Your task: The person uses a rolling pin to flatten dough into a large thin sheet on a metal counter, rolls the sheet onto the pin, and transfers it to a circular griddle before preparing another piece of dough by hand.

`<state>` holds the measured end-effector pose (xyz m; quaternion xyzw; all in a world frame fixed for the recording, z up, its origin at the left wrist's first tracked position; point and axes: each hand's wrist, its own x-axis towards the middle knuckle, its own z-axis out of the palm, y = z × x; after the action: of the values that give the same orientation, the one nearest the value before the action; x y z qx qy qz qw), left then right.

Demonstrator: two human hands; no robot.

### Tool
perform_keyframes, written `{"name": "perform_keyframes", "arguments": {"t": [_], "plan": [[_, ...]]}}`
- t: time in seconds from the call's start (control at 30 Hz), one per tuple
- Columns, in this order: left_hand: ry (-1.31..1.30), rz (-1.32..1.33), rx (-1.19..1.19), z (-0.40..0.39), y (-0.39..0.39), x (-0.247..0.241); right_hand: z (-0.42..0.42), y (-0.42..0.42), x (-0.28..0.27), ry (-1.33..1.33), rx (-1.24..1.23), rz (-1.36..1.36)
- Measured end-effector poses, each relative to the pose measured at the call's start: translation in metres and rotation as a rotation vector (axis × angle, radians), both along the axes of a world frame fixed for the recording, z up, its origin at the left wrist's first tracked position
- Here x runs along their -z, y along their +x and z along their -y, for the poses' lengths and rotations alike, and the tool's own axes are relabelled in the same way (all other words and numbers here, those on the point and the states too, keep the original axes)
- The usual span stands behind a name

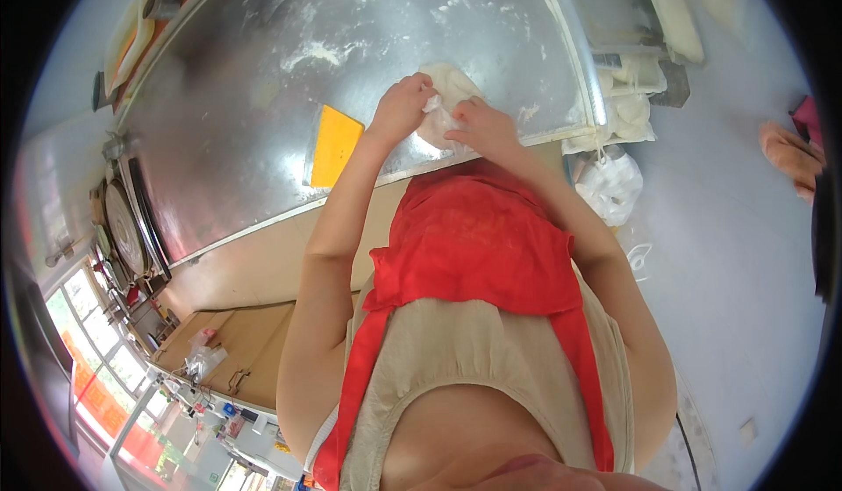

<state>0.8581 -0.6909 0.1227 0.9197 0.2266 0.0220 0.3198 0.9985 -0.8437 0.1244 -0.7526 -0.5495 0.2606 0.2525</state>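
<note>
A pale round lump, apparently dough (454, 82), lies near the front edge of a floury metal worktop (250, 155). My left hand (402, 106) grips a bit of thin, whitish plastic (434, 113) at the lump's near left side. At its right side my right hand (485, 126) has curled fingers and a thumb against the same plastic. How firmly the right fingers hold it cannot be told. To the left of my left forearm, a yellow dough scraper (336, 148) lies flat on the metal.
The worktop's raised metal rim (582, 50) runs along the right. Beyond it are bags of pale contents (631, 116), and a white plastic bag (608, 185) hangs at the corner. Round boards (125, 225) stand at the left. Part of another person (789, 152) shows far right.
</note>
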Motion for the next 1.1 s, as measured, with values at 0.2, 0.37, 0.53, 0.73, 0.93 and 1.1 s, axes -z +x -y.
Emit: {"name": "perform_keyframes", "arguments": {"t": [0.2,0.37,0.53,0.73,0.93,1.1], "plan": [[-0.125,0.086,0.040,0.002,-0.022,-0.003,-0.020,0.009,-0.059,0.016,-0.067,0.115],[-0.150,0.169,-0.063,0.048,-0.025,0.006,-0.009,0.052,0.006,0.070,0.152,0.315],[-0.448,0.106,-0.462,0.082,-0.024,0.022,-0.009,0.083,0.021,0.153,-0.048,0.061],[-0.517,0.263,-0.493,0.085,-0.019,0.011,-0.027,0.052,0.010,0.000,-0.440,0.154],[-0.448,0.249,-0.497,0.075,-0.030,0.005,-0.012,0.063,0.018,0.088,-0.326,0.107],[-0.145,0.272,-0.440,0.086,-0.025,0.010,-0.001,0.066,0.024,0.151,-0.155,-0.150]]}}
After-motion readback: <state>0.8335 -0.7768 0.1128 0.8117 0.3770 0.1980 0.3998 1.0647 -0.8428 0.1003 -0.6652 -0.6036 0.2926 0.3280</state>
